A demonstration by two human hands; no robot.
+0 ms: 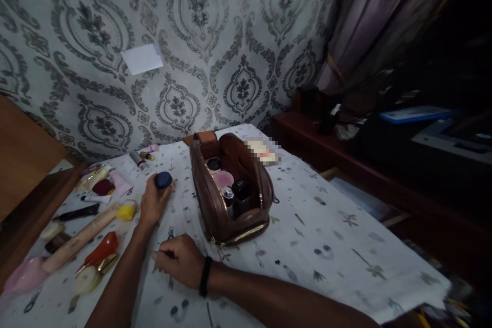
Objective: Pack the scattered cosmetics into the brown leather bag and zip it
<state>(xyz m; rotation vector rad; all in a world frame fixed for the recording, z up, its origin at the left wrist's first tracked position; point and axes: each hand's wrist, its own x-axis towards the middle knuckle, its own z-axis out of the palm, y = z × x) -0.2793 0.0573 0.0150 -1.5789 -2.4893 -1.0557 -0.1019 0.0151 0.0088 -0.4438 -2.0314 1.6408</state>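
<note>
My left hand [152, 202] is wrapped round a small jar with a dark blue lid [163, 180], left of a brown toiletry bag [203, 205]. My right hand [182, 261], with a black band [205, 277] at the wrist, is low over the table in front of the bag. Its fingers are curled in, and whatever may be in them is hidden. The bag stands unzipped. Inside lie a pink round container [223, 179], a black-capped bottle [241, 189], a bottle with a silvery top [228, 195] and a dark round item [214, 164].
Cosmetics crowd the table's left side: a long beige tube [82, 236], a yellow-capped item [126, 210], an orange-red bottle [102, 251], a black tube [79, 212] and a pink tube [121, 182]. A patterned cloth [326, 225] covers the table. Dark red furniture [307, 130] stands right.
</note>
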